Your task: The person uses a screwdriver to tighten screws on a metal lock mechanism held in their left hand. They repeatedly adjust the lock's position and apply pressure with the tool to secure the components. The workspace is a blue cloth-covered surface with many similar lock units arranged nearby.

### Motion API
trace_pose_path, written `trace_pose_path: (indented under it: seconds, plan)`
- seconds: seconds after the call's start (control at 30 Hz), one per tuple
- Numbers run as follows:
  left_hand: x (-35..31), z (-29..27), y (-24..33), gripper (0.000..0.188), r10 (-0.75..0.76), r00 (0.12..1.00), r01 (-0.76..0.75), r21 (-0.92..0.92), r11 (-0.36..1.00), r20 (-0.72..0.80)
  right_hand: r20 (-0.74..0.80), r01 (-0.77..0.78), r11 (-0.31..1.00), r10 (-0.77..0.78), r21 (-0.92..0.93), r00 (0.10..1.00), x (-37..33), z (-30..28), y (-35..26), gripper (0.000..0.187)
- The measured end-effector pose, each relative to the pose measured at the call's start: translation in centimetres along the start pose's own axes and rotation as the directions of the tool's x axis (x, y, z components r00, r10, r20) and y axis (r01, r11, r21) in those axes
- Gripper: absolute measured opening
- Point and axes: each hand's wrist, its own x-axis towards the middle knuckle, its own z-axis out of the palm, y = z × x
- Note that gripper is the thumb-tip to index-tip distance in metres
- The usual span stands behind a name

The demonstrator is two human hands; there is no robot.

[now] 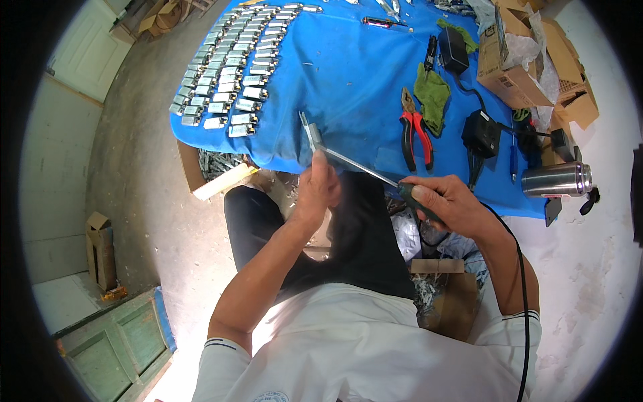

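Observation:
My left hand [315,194] is closed, with thumb and fingertips pinching a small silver metal part [313,134] over the table's near edge. The part has a thin prong-like piece sticking up toward the far left; its exact kind is unclear. In my right hand [450,204] is a screwdriver [363,167], gripped by its dark green handle. Its long shaft slants up and left, and its tip meets the part by my left fingertips. Beyond, to the left, small silver metal pieces [231,70] lie in several rows on the blue cloth [341,80].
Red-handled pliers [416,134] lie right of centre beside a green rag [432,100]. Black power adapters [481,132], a blue pen [514,161] and a steel flask [556,179] sit at right. Cardboard boxes [512,74] stand behind them. A box of metal parts [218,164] is below the table's left edge.

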Motion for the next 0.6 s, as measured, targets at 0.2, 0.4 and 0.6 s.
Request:
trace_pose_path:
  seconds: [0.2, 0.4, 0.6]
  plan:
    - [-0.1, 0.2, -0.2, 0.062, 0.01, 1.0, -0.01, 0.012, 1.0, -0.026, -0.029, 0.138, 0.976, -0.145, -0.169, 0.989, 0.3, 0.3, 0.7, 0.041]
    - [-0.1, -0.1, -0.2, 0.06, 0.039, 0.999, -0.037, 0.066, 0.997, -0.024, -0.004, -0.151, 0.985, 0.152, 0.083, 0.988, -0.1, -0.6, -1.3, 0.037]
    - [-0.2, 0.7, -0.2, 0.058, 0.03, 0.993, -0.024, 0.059, 0.998, -0.111, -0.008, -0.038, 0.999, 0.038, -0.013, 0.999, -0.1, -0.3, -1.0, 0.038]
